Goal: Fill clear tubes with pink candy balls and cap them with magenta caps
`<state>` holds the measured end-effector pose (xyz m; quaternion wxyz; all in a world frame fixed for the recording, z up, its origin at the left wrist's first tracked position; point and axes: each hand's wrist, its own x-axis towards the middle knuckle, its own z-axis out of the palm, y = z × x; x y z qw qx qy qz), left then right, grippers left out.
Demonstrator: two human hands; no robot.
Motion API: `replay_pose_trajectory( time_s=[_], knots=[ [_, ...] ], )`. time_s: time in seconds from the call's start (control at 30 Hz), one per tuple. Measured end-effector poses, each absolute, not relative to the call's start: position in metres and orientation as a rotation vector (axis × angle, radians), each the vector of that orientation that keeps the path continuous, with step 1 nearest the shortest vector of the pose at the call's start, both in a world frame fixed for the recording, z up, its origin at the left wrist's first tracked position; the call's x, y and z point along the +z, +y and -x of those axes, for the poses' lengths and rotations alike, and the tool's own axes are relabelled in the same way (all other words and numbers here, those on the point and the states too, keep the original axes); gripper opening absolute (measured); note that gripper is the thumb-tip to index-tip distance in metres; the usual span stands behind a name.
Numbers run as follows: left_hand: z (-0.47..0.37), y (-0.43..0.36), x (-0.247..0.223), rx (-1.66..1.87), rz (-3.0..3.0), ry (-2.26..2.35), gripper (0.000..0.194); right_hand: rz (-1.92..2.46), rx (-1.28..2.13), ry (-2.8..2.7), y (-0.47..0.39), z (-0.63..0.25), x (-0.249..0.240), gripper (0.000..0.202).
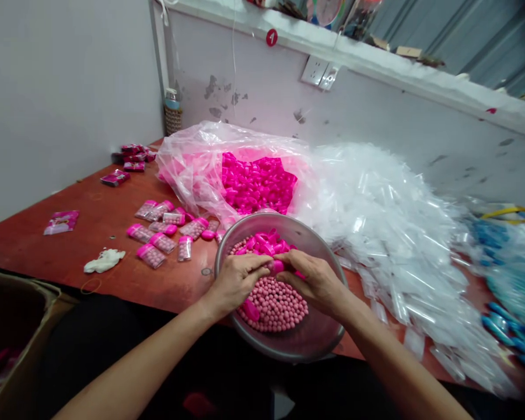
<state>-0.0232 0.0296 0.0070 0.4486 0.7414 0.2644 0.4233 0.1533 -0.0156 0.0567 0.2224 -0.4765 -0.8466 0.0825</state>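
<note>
Head view, and the red tabletop (91, 219) stretches widest, carrying everything before you. Next in size, the heap of clear containers (376, 233) sprawls to your right, loose, presumably so any one can be plucked out. Behind the bowl, the plastic bag (192, 169) gapes your way, its folds likely keeping small parts from scattering. Then the metal bowl (321, 335) itself, right at the front edge, probably set there so both forearms reach over it easily. Your left hand (238, 280) and right hand (308, 277) meet above it, fingertips almost touching. Off to the left lie filled bottles (161, 242), apart from the clear heap, perhaps so the two don't mix. Smaller now: pink caps (258, 184) crowd the bag's mouth, and between your hands sits a pink piece (277, 267), clamped from both sides, seemingly for steadiness. Smallest of all, pink beads (282, 306) pool below, the bowl's wall corralling them.
</note>
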Motion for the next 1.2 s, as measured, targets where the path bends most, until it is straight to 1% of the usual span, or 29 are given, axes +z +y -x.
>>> replay_pose_trajectory(
  time_s=[0.17,0.27,0.33,0.4,0.47,0.53,0.6,0.67,0.73,0.8,0.87,0.97,1.03,1.2],
  knots=[
    [0.024,0.025,0.005,1.096,-1.963,0.603,0.026,1.386,0.090,-2.447,-0.022,-0.148,0.057,0.017],
    [0.024,0.023,0.003,1.116,-1.987,0.635,0.028,1.404,0.120,-2.425,-0.020,-0.147,0.054,0.022],
    [0.024,0.024,0.003,1.106,-1.888,0.673,0.026,1.400,0.181,-2.332,-0.017,-0.148,0.051,0.024],
    [0.023,0.026,0.005,1.066,-1.668,0.687,0.024,1.416,0.326,-2.122,-0.015,-0.149,0.049,0.026],
    [0.022,0.029,0.008,0.996,-1.364,0.659,0.026,1.376,0.633,-1.807,-0.015,-0.150,0.047,0.031],
    [0.020,0.032,0.011,0.934,-1.087,0.615,0.030,1.233,0.989,-1.469,-0.017,-0.152,0.042,0.037],
    [0.019,0.034,0.013,0.911,-0.953,0.590,0.032,1.079,1.220,-1.198,-0.020,-0.156,0.037,0.042],
    [0.020,0.035,0.012,0.927,-0.988,0.592,0.030,1.004,1.304,-1.027,-0.021,-0.159,0.031,0.042],
    [0.020,0.035,0.011,0.939,-1.118,0.621,0.027,0.979,1.319,-0.936,-0.019,-0.163,0.028,0.037],
    [0.021,0.033,0.009,0.945,-1.277,0.650,0.026,0.974,1.309,-0.922,-0.015,-0.164,0.027,0.033],
    [0.020,0.030,0.009,0.959,-1.425,0.634,0.025,1.000,1.354,-0.962,-0.012,-0.163,0.028,0.034],
    [0.020,0.028,0.010,1.004,-1.556,0.599,0.025,1.033,1.581,-1.003,-0.010,-0.157,0.031,0.039],
    [0.019,0.028,0.010,1.017,-1.574,0.611,0.025,1.012,1.706,-0.974,-0.010,-0.152,0.032,0.038],
    [0.023,0.031,0.010,1.003,-1.569,0.630,0.026,0.996,1.688,-0.887,-0.010,-0.140,0.034,0.029]
  ],
)
